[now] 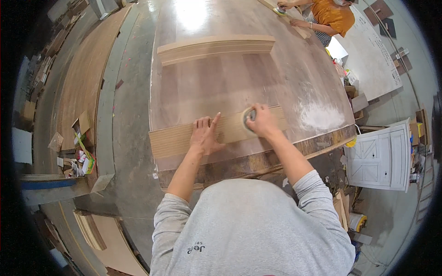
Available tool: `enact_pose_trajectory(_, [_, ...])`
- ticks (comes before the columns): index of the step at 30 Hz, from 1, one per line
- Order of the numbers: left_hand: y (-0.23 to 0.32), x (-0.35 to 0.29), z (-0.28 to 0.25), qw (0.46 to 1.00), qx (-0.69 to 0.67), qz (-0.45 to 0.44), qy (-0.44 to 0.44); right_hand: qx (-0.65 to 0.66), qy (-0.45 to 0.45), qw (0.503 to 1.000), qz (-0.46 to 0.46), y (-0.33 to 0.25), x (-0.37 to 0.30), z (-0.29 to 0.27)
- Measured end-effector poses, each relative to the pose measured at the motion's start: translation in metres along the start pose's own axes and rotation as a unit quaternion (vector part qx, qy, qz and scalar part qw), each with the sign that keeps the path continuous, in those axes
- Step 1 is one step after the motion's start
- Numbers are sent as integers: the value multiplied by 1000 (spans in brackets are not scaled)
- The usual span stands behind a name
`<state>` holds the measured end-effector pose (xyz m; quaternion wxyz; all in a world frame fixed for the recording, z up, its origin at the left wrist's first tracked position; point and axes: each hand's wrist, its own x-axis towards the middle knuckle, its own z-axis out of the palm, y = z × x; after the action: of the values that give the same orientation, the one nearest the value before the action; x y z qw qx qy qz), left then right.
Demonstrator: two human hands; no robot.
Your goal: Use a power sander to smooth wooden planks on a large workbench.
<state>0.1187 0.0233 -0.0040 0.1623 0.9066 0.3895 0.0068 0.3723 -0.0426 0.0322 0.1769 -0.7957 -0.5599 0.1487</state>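
A long, light-brown wooden board [172, 141] lies across the near end of the big worktable [294, 87]. On its left half rests my left hand [206, 136], fingers stretched out and thumb apart, pressing on the wood. Toward the board's right end, my right hand [264, 123] is closed around a round, dark-rimmed sanding pad [249, 119] held against the surface. The pad and fingers are slightly blurred, and the pad's underside is hidden. Farther up the table lies a similar light-brown wooden piece [216, 49] with grooved lines.
White powder [322, 115] covers the table's near right corner. At the far right, a person in an orange top [334, 16] handles a round tool [279, 11] on another board. A white cabinet [377, 158] stands right of the table; large wooden sheets [87, 78] lie at left.
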Motion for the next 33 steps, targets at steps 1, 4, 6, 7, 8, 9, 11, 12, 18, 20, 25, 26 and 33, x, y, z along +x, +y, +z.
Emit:
enact_pose_trajectory(1, [1, 2, 0, 1000, 8, 7, -1, 9, 24, 999, 25, 5, 1, -5])
enact_pose_trajectory(4, [6, 4, 0, 1000, -2, 4, 19, -21, 31, 999, 26, 3, 0, 2])
enact_pose_trajectory(6, [-1, 4, 3, 999, -15, 20, 21, -32, 0, 999, 2, -14, 0, 18])
enact_pose_trajectory(7, [-6, 1, 6, 999, -30, 20, 24, -39, -32, 999, -8, -29, 2, 29])
enact_pose_trajectory(8, [-9, 2, 10, 999, -30, 35, 21, -25, -41, 999, -5, -53, -1, 28])
enact_pose_trajectory(9, [-13, -1, 14, 998, -35, 29, 32, -10, -51, 999, -5, -76, -5, 22])
enact_pose_trajectory(11, [-13, 0, 15, 998, -36, 38, 43, 7, -63, 998, -4, -89, -1, 18])
enact_pose_trajectory(12, [-13, 0, 15, 998, -27, 42, 41, 23, -85, 996, -18, -89, 2, 16])
enact_pose_trajectory(18, [4, 0, -7, 1000, -11, -3, 3, -16, 4, 995, 100, 27, 27, -15])
enact_pose_trajectory(20, [5, 0, -9, 1000, -20, -22, -8, -28, 28, 990, 134, 87, 27, -51])
enact_pose_trajectory(25, [14, 2, -13, 999, -4, -31, -16, -59, 54, 960, 268, 209, -8, -109])
enact_pose_trajectory(26, [14, 3, -12, 999, -4, -36, -13, -44, 63, 959, 271, 226, -16, -111])
enact_pose_trajectory(33, [12, -2, -7, 999, -10, -31, 11, -8, 40, 963, 268, 246, -34, -114])
